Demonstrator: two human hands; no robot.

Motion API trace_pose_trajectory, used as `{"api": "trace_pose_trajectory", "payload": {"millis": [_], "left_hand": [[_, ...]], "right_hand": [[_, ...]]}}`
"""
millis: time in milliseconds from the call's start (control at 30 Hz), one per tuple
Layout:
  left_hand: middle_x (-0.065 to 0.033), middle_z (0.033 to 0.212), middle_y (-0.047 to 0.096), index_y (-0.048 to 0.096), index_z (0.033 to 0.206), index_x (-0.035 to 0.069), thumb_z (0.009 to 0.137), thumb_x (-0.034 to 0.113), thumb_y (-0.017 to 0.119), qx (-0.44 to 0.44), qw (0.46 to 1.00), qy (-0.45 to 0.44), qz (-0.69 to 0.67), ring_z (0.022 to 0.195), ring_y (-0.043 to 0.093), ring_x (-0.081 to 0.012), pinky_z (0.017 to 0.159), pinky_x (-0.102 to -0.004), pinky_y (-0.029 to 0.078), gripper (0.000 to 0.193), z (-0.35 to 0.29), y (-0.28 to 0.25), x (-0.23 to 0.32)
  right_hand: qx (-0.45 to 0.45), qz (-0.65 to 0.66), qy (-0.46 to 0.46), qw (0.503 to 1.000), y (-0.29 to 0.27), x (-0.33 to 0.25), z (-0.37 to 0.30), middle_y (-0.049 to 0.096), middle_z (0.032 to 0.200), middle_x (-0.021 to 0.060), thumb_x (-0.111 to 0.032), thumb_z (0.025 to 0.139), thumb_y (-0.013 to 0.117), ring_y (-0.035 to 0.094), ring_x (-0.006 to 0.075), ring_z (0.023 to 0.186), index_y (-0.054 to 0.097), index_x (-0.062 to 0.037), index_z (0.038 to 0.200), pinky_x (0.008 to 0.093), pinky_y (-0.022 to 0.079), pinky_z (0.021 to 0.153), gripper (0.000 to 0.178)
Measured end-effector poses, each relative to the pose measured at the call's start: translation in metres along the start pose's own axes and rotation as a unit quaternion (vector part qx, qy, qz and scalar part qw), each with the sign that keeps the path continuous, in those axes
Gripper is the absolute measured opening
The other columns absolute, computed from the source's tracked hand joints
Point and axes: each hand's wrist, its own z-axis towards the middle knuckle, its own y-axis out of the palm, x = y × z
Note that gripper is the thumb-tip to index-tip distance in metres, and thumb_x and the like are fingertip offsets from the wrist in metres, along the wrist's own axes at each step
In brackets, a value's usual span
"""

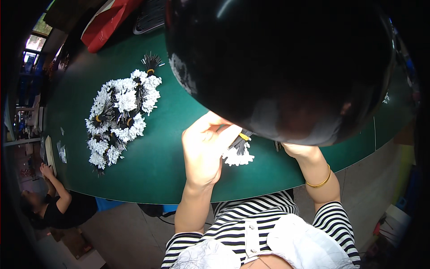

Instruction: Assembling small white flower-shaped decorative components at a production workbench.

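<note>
My left hand [204, 145] is closed, thumb and fingers pinching a bundle of short black wires [238, 152] with white connector ends. A yellow band wraps round this bundle, and its white ends point toward me. To the right, my right hand [299, 149] reaches under a large, glossy black rounded thing [277, 71], which hides its fingers and anything in them. Several similar banded bundles [125, 99] lie grouped on the green table [161, 157], left of my left hand.
A red bag or cloth [105, 27] and a dark tray [150, 15] lie at the table's far left. Small clear plastic pieces [62, 154] rest near the left edge. Beyond that edge, another person [58, 204] works by a pale board [49, 154]. The glossy black thing covers much of the upper right.
</note>
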Motion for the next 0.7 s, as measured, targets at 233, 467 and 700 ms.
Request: {"api": "trace_pose_trajectory", "payload": {"millis": [233,467,700], "left_hand": [[-0.0101,0.078,0.06,0.056,0.083,-0.006,0.072,-0.01,0.059,-0.005,0.992,-0.002,0.125,0.069,0.057,-0.0109,0.068,-0.0217,0.046,0.012,-0.002,0.004,0.002],[-0.0093,0.08,0.06,0.056,0.084,-0.007,0.073,-0.008,0.06,0.001,0.997,0.021,0.067,0.071,0.056,-0.0097,0.067,-0.0212,0.046,0.011,0.0,0.006,0.0],[-0.0066,0.071,0.057,0.056,0.072,-0.004,0.072,-0.006,0.063,0.011,0.989,0.042,0.138,0.062,0.054,-0.0089,0.059,-0.0208,0.044,0.007,0.001,-0.003,-0.009]], "right_hand": [[0.023,-0.07,-0.018,0.997,0.007,-0.009,-0.002,0.062,0.08,0.008,0.0,0.074,0.062,0.058,0.0095,0.072,0.061,0.0049,0.086,0.0207,0.047,0.063,0.012],[0.046,-0.072,0.119,0.989,0.007,-0.017,-0.004,0.063,0.078,0.0063,-0.001,0.073,0.065,0.053,0.0049,0.063,0.061,0.004,0.085,0.0183,0.042,0.055,0.014],[0.138,-0.094,-0.084,0.982,0.017,-0.013,-0.004,0.057,0.074,0.001,-0.001,0.073,0.065,0.045,0.001,0.059,0.055,0.001,0.088,0.0146,0.036,0.05,0.018]]}}
